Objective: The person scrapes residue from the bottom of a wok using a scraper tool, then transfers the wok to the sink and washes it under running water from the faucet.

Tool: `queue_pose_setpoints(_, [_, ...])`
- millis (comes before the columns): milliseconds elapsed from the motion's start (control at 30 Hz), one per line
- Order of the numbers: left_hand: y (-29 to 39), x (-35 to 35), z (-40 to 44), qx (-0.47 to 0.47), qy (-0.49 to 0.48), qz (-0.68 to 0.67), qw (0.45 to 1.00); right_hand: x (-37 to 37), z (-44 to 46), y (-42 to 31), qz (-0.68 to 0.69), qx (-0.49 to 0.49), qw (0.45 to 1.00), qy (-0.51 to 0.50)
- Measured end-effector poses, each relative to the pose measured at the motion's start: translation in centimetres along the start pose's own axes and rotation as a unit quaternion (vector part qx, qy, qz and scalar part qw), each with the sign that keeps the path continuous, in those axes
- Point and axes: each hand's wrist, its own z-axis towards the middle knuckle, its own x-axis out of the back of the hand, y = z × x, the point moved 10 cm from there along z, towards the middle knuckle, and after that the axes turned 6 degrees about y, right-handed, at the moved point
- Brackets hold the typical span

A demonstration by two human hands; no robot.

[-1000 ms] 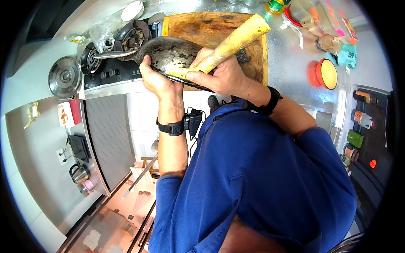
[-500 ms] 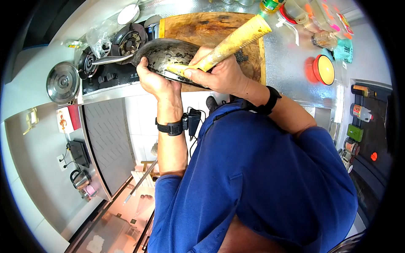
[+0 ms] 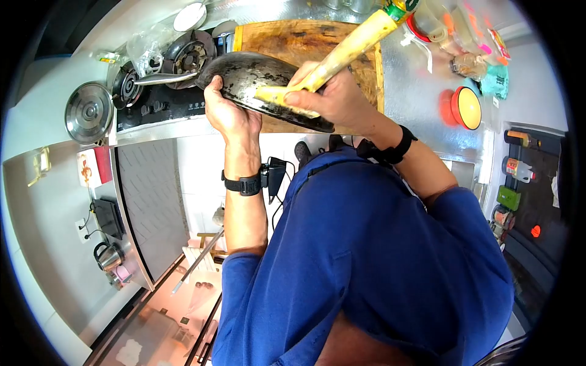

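Pan (image 3: 249, 76) — left hand's (image 3: 229, 113) grip on its rim; right (image 3: 342, 100) grips yellow scraper (image 3: 348, 50).

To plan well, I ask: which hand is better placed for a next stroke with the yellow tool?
Right, probably: the right hand grips the yellow tool, its end against the dark pan, while the left hand holds the pan's edge.

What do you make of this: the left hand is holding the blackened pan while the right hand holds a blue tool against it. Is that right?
Not quite: the tool is yellow, not blue, as the head view shows. The rest stands: the left hand holds the blackened pan, and the right hand holds the tool against it.
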Motion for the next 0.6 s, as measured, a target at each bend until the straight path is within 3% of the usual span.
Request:
queue_pose_setpoints(133, [0.1,-0.1,0.0,0.01,-0.029,-0.006,1.0,3.6,0.6,0.0,-0.018,0.031,0.997,0.075])
queue_pose_setpoints(267, [0.4,-0.1,0.3,0.005,-0.034,0.004,0.999,6.5,1.0,-2.4,-0.163,0.068,0.981,0.079])
queue_pose_setpoints(333, [0.4,0.0,0.3,0.007,-0.036,0.016,0.999,7.6,0.8,-0.4,-0.057,-0.111,0.991,0.051])
queue_pose_setpoints(467, [0.4,0.1,0.3,0.013,-0.03,0.004,0.999,9.0,0.8,0.1,0.137,-0.068,0.985,0.082])
queue_pose_setpoints(533, [0.3,0.2,0.4,0.016,-0.035,0.006,0.999,9.1,0.7,0.1,0.101,-0.083,0.987,0.096])
queue_pose_setpoints(600, [0.3,0.1,0.4,0.018,-0.04,0.01,0.999,7.6,0.9,-0.1,0.012,-0.082,0.996,0.022])
